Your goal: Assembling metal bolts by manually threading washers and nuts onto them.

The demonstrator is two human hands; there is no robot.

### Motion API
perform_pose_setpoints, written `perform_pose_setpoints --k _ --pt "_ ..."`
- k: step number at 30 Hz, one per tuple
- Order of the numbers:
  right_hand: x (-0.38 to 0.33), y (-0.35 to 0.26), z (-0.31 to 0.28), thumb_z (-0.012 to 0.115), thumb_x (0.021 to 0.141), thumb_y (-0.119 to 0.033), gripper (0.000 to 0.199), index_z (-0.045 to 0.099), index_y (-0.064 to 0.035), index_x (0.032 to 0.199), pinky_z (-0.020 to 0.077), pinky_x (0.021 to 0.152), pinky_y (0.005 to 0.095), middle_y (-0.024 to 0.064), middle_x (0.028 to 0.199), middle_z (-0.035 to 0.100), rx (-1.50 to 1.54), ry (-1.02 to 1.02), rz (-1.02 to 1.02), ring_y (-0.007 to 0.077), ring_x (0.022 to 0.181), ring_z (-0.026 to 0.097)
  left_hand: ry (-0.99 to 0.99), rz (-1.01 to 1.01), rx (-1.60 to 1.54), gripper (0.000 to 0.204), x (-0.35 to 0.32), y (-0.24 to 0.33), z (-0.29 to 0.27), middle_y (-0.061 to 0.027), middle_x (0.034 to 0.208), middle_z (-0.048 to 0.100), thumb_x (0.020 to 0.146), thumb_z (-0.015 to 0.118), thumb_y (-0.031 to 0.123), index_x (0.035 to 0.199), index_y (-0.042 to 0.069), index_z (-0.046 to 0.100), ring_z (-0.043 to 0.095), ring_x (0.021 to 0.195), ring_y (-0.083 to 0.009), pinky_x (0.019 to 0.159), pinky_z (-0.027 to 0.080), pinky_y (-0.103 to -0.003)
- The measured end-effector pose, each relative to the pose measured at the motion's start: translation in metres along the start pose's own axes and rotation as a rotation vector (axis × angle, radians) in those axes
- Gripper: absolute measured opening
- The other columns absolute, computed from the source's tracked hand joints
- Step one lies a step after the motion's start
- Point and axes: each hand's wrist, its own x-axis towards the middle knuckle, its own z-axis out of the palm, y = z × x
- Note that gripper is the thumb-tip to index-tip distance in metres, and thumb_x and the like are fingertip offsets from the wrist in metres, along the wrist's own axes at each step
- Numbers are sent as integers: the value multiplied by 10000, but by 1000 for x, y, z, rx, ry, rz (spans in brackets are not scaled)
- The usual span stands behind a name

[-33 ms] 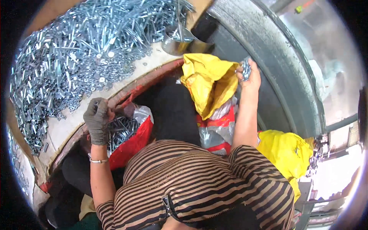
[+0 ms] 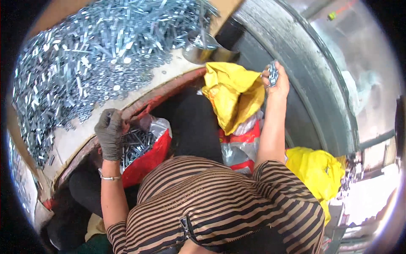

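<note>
My left hand (image 2: pixel 108 132), in a grey knit glove with the bare thumb tip showing, is curled closed at the table's red edge. It is right beside a red and clear plastic bag (image 2: pixel 157 157) filled with metal screw-like pieces (image 2: pixel 137 144). Whether its fingers grip the bag's rim or something small is hidden. Up at the right, my bare right hand (image 2: pixel 279 82) is closed around a small cluster of shiny metal fasteners (image 2: pixel 272 74). Its fingertips are close to the rim of an open yellow sack (image 2: pixel 232 91), which sags over another red and clear bag (image 2: pixel 239 148).
A big heap of loose metal fasteners (image 2: pixel 114 46) covers the pale table (image 2: pixel 84 127). Metal cups (image 2: pixel 198 44) stand at its far right corner. A curved grey metal rim (image 2: pixel 313 76) runs along the right. Beside my right elbow lies another yellow sack (image 2: pixel 315 171).
The whole view has shifted very slightly. Both hands keep the same pose and place relative to the bags.
</note>
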Motion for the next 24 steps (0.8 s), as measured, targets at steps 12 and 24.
perform_pose_setpoints --k 12,24 --pt "68 203 233 627 837 -227 192 530 -68 883 390 349 275 86 695 566 -30 -307 262 206 576 566 68 -50 -47 130 -10 -13 -22 1 601 550 883 589 141 825 25 587 502 536 -63 491 394 -226" --pt "29 231 227 653 792 -212 276 603 -51 1010 461 809 428 150 1011 588 -1384 -225 -934 323 922 569 -3 -297 -511 266 -8 3 -31 -44 649 600 915 532 264 977 9 574 390 431 -44 414 295 -188"
